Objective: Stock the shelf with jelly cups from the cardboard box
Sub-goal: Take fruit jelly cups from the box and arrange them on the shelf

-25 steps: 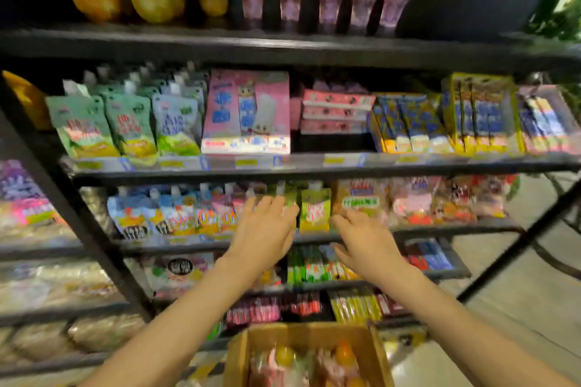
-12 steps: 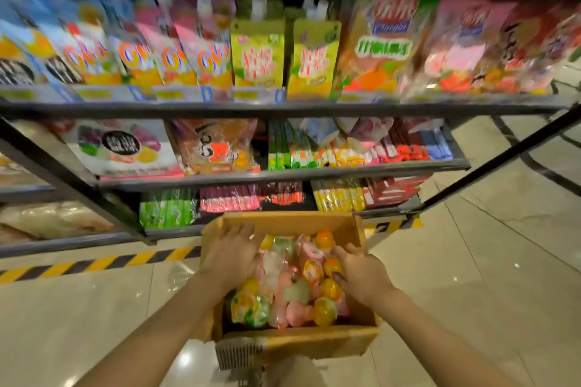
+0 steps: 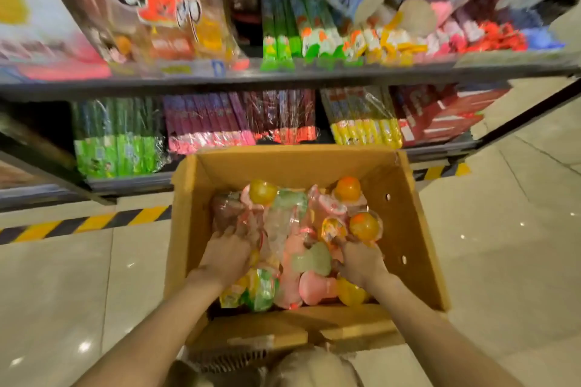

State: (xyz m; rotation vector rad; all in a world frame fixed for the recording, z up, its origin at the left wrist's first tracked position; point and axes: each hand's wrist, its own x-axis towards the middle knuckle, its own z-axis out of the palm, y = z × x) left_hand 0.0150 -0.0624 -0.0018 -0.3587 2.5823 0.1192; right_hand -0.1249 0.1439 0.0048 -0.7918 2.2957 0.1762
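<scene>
Both hands are down inside the open cardboard box, among the heap of jelly cups. The left hand lies palm down on the left side of the pile, its fingers curled into the wrapped cups beneath them; whether it actually has hold of one cannot be told. The right hand lies on the right side of the pile, its fingertips against an orange jelly cup and a smaller wrapped one just to its left; its grasp is likewise unclear. Pink, green and yellow cups lie between the two hands and nearer the wrists. Beyond the hands, past the far wall of the box, stands the shelf crowded with snack packets, and a yellow-black floor stripe runs out to the left of the left hand.
</scene>
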